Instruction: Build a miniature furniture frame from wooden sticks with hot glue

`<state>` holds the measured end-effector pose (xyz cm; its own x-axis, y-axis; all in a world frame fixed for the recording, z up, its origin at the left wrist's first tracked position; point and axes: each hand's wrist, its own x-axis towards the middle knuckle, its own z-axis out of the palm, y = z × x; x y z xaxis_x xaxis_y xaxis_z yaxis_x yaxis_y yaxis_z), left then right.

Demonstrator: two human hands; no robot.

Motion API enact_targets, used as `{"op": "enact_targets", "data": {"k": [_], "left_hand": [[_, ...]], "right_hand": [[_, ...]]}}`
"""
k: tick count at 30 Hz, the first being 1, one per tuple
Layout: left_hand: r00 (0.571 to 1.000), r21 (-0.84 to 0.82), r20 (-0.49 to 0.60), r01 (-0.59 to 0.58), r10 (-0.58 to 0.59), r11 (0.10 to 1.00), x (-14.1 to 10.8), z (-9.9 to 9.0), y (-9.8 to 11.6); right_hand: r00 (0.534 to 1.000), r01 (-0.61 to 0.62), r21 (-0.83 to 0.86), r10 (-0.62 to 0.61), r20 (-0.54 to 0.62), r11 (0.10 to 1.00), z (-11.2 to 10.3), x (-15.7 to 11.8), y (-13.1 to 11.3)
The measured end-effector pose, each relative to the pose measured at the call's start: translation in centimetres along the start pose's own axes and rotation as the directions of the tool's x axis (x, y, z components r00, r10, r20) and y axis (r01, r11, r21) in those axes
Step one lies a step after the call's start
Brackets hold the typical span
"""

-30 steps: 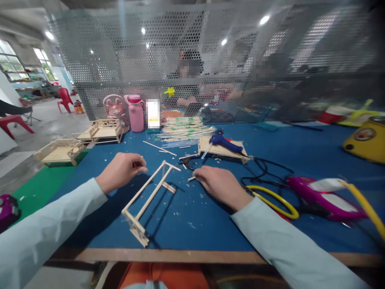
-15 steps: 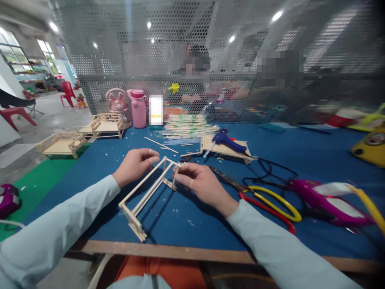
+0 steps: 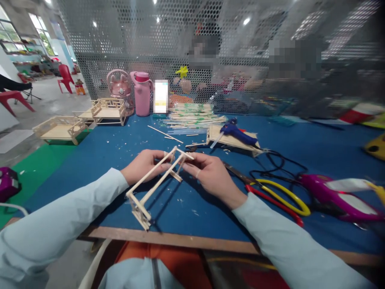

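Note:
A small open frame of thin wooden sticks (image 3: 156, 187) stands slantwise on the blue table in front of me. My right hand (image 3: 214, 175) pinches its far right corner between thumb and fingers. At the far left corner, my left hand (image 3: 146, 165) has its thumb and fingers closed around an upright stick; its fingertips are partly hidden behind the long top bar. The near end of the frame, with its short legs, rests close to the table edge and is untouched.
Scissors with red and yellow handles (image 3: 281, 196) lie right of my hand. Behind are a blue glue gun (image 3: 239, 133) on a wooden piece, bundled sticks (image 3: 192, 114), a pink bottle (image 3: 142, 94) and a small wooden model bed (image 3: 61, 129). A purple device (image 3: 337, 198) lies far right.
My left hand has moved right and closed on the frame's far left corner. The right hand keeps its hold on the far right corner. The whole view has shifted slightly.

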<state>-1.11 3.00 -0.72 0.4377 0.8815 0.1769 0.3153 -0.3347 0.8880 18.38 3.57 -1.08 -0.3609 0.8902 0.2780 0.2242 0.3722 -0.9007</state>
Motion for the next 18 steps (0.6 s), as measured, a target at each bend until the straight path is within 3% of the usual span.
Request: {"op": "enact_targets", "data": {"k": [18], "left_hand": [[0.999,0.125,-0.03,0.028,-0.024,0.992,0.07,-0.02,0.35]], "right_hand": [[1.0,0.001,-0.05,-0.001,-0.017,0.999,0.01,-0.03,-0.45]]}}
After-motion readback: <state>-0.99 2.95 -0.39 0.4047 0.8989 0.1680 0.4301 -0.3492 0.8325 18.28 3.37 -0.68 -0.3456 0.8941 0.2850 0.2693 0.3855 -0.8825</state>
